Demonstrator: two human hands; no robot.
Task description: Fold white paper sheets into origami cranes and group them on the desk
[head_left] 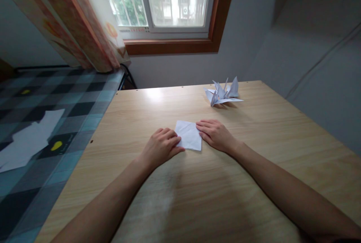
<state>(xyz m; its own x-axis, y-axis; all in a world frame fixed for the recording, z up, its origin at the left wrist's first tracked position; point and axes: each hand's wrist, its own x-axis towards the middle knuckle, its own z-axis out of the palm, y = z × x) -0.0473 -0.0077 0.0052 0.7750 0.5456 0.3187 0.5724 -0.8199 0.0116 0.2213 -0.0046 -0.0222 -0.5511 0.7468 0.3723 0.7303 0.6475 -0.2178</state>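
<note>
A small white square of folded paper (188, 136) lies on the wooden tabletop between my hands, with faint creases across it. My left hand (163, 143) grips its left side, fingers curled and the thumb along the lower left corner. On the opposite side, my right hand (216, 134) holds the right edge, its fingertips at the upper right corner and the thumb just below them. Parts of the paper's side edges are hidden under the fingers. Beyond my right hand stand several white folded paper cranes (224, 92), grouped close together.
The light wooden table (135, 115) has its far edge near the wall below a barred window (175, 2). To the left, a checked bedspread (81, 104) carries loose white paper sheets (31, 141). A patterned curtain (81, 17) hangs at the window's left.
</note>
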